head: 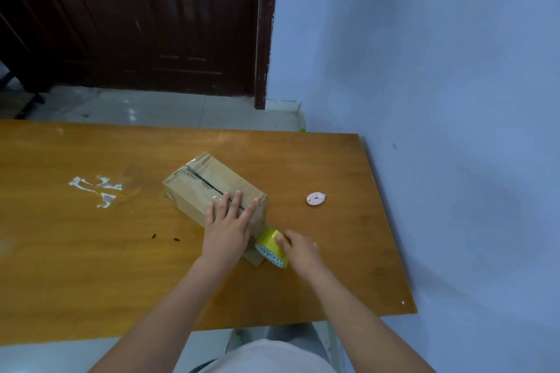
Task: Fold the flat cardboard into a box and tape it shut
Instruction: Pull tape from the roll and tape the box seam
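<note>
A folded brown cardboard box [200, 188] lies on the wooden table [91, 266], its top flaps closed with a dark seam and shiny clear tape along it. My left hand [228, 222] presses flat on the near end of the box top, fingers straight and spread. My right hand [300, 248] grips a yellow tape roll [269, 247] held against the box's near right corner, just above the table. The stretch of tape between roll and box is too faint to make out.
A small round pink-white object [316, 199] lies on the table right of the box. White scraps of residue [95, 189] mark the table at left. A blue wall runs along the table's right edge; a dark door [151, 18] stands behind.
</note>
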{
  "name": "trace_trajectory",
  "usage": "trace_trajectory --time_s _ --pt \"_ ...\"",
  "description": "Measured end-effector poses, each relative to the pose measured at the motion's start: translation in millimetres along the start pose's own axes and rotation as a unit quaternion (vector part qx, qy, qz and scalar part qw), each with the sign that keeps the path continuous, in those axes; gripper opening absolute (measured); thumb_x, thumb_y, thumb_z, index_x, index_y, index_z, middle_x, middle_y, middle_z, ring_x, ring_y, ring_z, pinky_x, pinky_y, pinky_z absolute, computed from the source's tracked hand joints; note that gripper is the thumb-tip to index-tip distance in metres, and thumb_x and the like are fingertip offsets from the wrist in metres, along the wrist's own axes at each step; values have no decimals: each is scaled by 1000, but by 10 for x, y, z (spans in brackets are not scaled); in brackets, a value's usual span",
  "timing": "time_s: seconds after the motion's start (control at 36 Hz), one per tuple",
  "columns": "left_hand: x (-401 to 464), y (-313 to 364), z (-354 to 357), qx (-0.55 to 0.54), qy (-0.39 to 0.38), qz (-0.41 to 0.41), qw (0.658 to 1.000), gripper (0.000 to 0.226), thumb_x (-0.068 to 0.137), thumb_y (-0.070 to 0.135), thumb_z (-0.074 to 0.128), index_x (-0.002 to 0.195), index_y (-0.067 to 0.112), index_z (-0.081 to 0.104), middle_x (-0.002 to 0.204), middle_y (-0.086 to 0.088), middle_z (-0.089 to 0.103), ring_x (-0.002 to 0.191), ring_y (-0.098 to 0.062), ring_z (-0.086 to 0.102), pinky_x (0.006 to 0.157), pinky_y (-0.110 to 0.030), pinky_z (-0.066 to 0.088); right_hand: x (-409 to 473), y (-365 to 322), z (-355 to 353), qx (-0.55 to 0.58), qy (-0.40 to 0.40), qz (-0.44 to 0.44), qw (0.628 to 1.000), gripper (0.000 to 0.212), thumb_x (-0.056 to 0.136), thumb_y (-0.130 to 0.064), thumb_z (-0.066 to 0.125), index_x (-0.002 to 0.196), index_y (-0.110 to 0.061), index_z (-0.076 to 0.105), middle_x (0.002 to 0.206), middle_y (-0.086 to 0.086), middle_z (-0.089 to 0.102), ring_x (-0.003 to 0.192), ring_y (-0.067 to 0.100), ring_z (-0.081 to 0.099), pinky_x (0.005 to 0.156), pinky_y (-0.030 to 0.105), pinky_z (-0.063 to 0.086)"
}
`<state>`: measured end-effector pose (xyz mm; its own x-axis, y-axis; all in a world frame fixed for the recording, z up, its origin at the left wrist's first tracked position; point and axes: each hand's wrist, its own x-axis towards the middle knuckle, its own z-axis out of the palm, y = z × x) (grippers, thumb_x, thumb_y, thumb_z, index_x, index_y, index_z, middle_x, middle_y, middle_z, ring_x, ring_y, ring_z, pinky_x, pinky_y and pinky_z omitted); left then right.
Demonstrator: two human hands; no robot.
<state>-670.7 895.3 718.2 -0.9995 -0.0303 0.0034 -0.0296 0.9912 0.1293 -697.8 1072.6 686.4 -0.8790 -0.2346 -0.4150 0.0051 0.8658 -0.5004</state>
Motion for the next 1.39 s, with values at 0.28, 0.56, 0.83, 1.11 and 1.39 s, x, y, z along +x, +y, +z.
trace_trajectory --time_s 0.28,0.56,0.83,1.11,1.39 --pt "-6 73 -72 15 68 20 997 48 78 19 72 125 18 61 131 -17 54 119 -38 52 96 -50 43 -37 35 26 17 -28 34 999 38 98 -47 37 114 -20 58 110 4 66 107 26 57 90 41 34" --pt "-72 378 39 -41 120 -66 990 52 64 0 77 113 13 66 113 -2 66 108 -25 61 86 -38 47 -20 122 13 72 -53 -17 996 20 98 -40 43 85 -30 56 87 4 64 86 30 58 78 40 41" --pt "-188 592 132 34 20 -131 991 99 58 57 79 137 7 46 140 -8 49 136 -27 36 109 -57 26 69 246 -58 110 -97 -84 986 20 95 -37 52 86 -21 61 82 3 67 70 14 53 57 22 29" --pt "-157 680 240 -33 -10 -228 973 108 68 64 65 150 27 5 158 10 10 144 -9 -6 114 -51 -3 213 364 -96 130 -179 -120 968 28 93 -40 54 72 -22 51 63 -11 48 57 1 40 50 19 28" --pt "-133 694 242 -8 -24 -237 971 116 68 71 58 144 29 -18 157 12 -8 140 -8 -18 114 -52 3 714 638 -535 -9 14 -52 999 50 89 -41 59 128 -12 46 132 7 45 124 27 38 99 40 36"
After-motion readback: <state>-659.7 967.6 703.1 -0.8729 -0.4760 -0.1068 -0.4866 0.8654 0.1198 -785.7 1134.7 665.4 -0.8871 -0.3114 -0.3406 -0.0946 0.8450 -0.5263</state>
